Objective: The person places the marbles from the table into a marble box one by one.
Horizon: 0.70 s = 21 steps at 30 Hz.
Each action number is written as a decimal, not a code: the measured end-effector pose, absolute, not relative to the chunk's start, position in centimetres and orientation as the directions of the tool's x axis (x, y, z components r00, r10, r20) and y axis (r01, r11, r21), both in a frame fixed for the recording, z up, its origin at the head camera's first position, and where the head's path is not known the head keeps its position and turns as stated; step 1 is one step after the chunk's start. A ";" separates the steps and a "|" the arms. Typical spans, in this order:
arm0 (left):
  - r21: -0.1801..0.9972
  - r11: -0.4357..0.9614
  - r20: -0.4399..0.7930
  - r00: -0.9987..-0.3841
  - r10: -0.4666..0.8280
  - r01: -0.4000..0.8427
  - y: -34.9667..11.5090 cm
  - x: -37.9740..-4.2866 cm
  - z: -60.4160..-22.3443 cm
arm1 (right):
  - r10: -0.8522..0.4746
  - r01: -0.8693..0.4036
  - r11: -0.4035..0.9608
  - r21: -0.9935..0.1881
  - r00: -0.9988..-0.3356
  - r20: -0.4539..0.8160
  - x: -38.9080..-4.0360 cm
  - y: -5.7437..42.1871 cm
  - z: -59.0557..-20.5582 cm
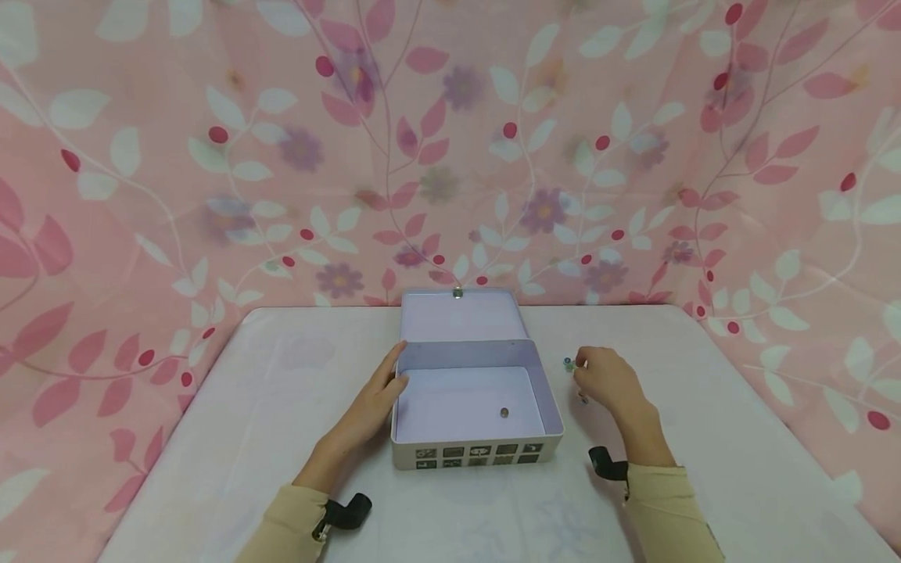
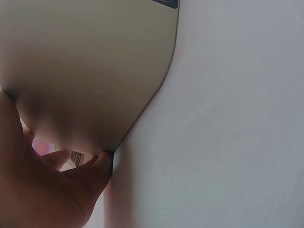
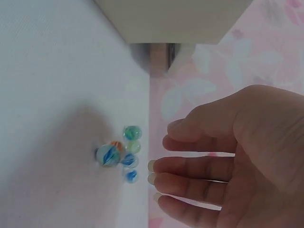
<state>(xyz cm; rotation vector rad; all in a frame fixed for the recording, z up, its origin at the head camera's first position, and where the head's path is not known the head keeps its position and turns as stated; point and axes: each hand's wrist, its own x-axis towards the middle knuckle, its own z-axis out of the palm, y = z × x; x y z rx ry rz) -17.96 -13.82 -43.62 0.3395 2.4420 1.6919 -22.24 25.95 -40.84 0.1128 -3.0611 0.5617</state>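
Observation:
A shallow tin box [image 1: 479, 453] with a pale inside stands with its hinged lid [image 1: 461, 315] laid back. One small dark marble [image 1: 504, 413] lies on its floor. My left hand [image 1: 369, 407] grips the left side of the box near the back corner, its thumb at the rim and its fingers along the outer wall. Right of the box, my right hand [image 1: 608, 379] hovers beside several glass marbles [image 3: 132, 133]. Its fingers are loosely bent, with nothing visible between them. A larger marble with blue streaks [image 3: 108, 155] sits among the smaller blue, green and orange ones.
A white cloth [image 1: 310, 344] covers the table. Behind it hangs a pink curtain [image 1: 436, 188] with leaf and flower prints. Small dark pictures [image 1: 480, 451] decorate the front wall of the box. Each wrist carries a black camera mount [image 1: 608, 465].

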 end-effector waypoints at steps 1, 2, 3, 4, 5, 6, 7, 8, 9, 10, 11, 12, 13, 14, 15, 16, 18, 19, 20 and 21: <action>0.936 0.336 0.010 -0.964 0.267 0.102 -13.9 -18.1 -44.0 | -0.066 -0.075 0.934 -0.349 -0.997 0.035 -22.3 26.1 -41.0; 0.937 0.333 0.017 -0.964 0.264 0.108 -13.9 -18.3 -44.5 | -0.068 -0.074 0.934 -0.349 -0.997 0.030 -22.3 26.2 -41.1; 0.936 0.334 0.025 -0.966 0.259 0.113 -14.0 -18.6 -45.0 | -0.070 -0.074 0.934 -0.348 -0.997 0.027 -22.3 26.3 -41.2; 0.935 0.334 0.031 -0.966 0.257 0.119 -14.0 -18.8 -45.5 | -0.071 -0.074 0.934 -0.349 -0.997 0.019 -22.4 26.4 -41.3; 0.935 0.335 0.029 -0.966 0.258 0.118 -14.0 -18.8 -45.5 | -0.073 -0.073 0.935 -0.348 -0.997 0.013 -22.4 26.5 -41.5; 0.934 0.334 0.040 -0.966 0.254 0.126 -14.1 -18.9 -45.8 | -0.075 -0.073 0.935 -0.348 -0.997 0.007 -22.4 26.5 -41.6; 0.934 0.332 0.049 -0.966 0.252 0.134 -14.0 -18.9 -45.8 | -0.075 -0.070 0.935 -0.349 -0.997 0.000 -22.5 26.5 -41.7; 0.932 0.334 0.055 -0.967 0.249 0.139 -14.0 -18.9 -45.8 | -0.075 -0.067 0.934 -0.351 -0.997 -0.009 -22.5 26.6 -41.8; 0.931 0.336 0.057 -0.967 0.248 0.141 -14.0 -18.8 -45.8 | -0.073 -0.061 0.934 -0.352 -0.997 -0.020 -22.5 26.6 -42.0; 0.931 0.337 0.058 -0.967 0.248 0.143 -14.0 -18.8 -45.7 | -0.072 -0.057 0.933 -0.355 -0.997 -0.028 -22.6 26.6 -42.1; 0.930 0.339 0.059 -0.967 0.246 0.143 -14.0 -18.8 -45.7 | -0.070 -0.055 0.933 -0.355 -0.997 -0.029 -22.6 26.6 -42.3; 0.930 0.339 0.057 -0.968 0.244 0.141 -14.0 -18.8 -45.6 | -0.067 -0.051 0.931 -0.361 -0.997 -0.032 -22.7 26.6 -42.4; 0.931 0.339 0.056 -0.968 0.243 0.139 -14.0 -18.8 -45.6 | -0.063 -0.047 0.930 -0.363 -0.998 -0.031 -22.8 26.6 -42.6; 0.931 0.340 0.054 -0.969 0.242 0.137 -14.0 -18.8 -45.6 | -0.061 -0.048 0.929 -0.367 -0.998 -0.025 -22.9 26.6 -42.7; 0.931 0.340 0.053 -0.969 0.242 0.135 -14.0 -18.8 -45.6 | -0.058 -0.049 0.929 -0.366 -0.998 -0.012 -23.0 26.5 -42.9; 0.931 0.340 0.054 -0.969 0.242 0.136 -14.0 -18.8 -45.6 | -0.056 -0.052 0.928 -0.369 -0.998 0.002 -23.1 26.5 -43.0; 0.930 0.341 0.052 -0.969 0.242 0.136 -14.0 -18.9 -45.7 | -0.053 -0.060 0.926 -0.373 -0.998 0.029 -23.4 26.3 -43.3; 0.930 0.341 0.051 -0.969 0.242 0.135 -14.0 -18.9 -45.7 | -0.051 -0.064 0.927 -0.371 -0.998 0.043 -23.5 26.2 -43.4; 0.931 0.342 0.048 -0.969 0.243 0.131 -14.0 -18.9 -45.7 | -0.054 -0.070 0.927 -0.368 -0.997 0.055 -23.7 26.1 -43.5; 0.931 0.342 0.044 -0.969 0.245 0.128 -14.1 -18.9 -45.6 | -0.056 -0.075 0.929 -0.363 -0.996 0.064 -23.8 26.0 -43.7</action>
